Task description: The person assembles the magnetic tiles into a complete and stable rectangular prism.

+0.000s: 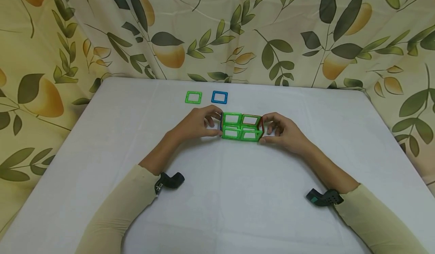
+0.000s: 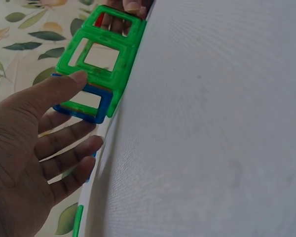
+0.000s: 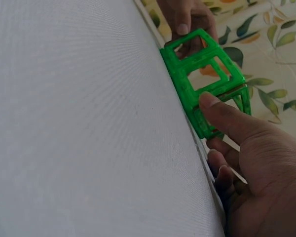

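In the head view, a small box of magnetic tiles (image 1: 241, 127) stands on the white table, mostly green frames joined edge to edge. A blue tile (image 2: 107, 103) forms its left end, and a red tile (image 1: 261, 127) shows at its right end. My left hand (image 1: 204, 122) grips the left end, thumb on the near corner and a finger toward the far side. At the opposite end my right hand (image 1: 285, 131) holds the box likewise, its thumb (image 3: 209, 100) pressed on a green corner. Part of each end is hidden behind fingers.
Two loose square tiles, one green (image 1: 193, 102) and one blue (image 1: 219, 102), lie flat beyond the box. Dark cameras (image 1: 173, 180) are strapped to both wrists. A leaf-and-fruit patterned cloth (image 1: 210, 31) hangs behind the table (image 1: 238, 205).
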